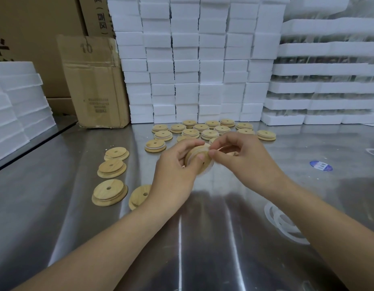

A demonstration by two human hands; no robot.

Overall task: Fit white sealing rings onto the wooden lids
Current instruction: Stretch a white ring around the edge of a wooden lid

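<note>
At the far left stand white foam blocks [14, 97], and beside them a worn cardboard box [93, 80]. On the steel table [56, 217], near left, lie four bare wooden lids [110, 193], each with a small hole. I see no ring on them, and one is partly hidden by the left wrist.

In the middle, the left hand [173, 177] holds one lid [197, 151] above the table, tilted on its edge. The fingers are curled behind it and the thumb lies across its face. A white sealing ring [210, 168] shows along the lower right edge of this lid, so I judge it is only partly on. The right hand [242, 158] pinches the ring at the upper edge between thumb and forefinger.

Behind the hands, farther away, lies a group of lids [205, 132] that seem to be finished. Near right, loose rings [286, 224] wait on the table.

To do this step well, the left hand should grip the lid firmly and turn it little by little. The right hand should stretch the ring over the smaller step and press it down all around. The ring looks soft, so a hard pull may make it jump off on the opposite side. It should end flat and not twisted.
</note>
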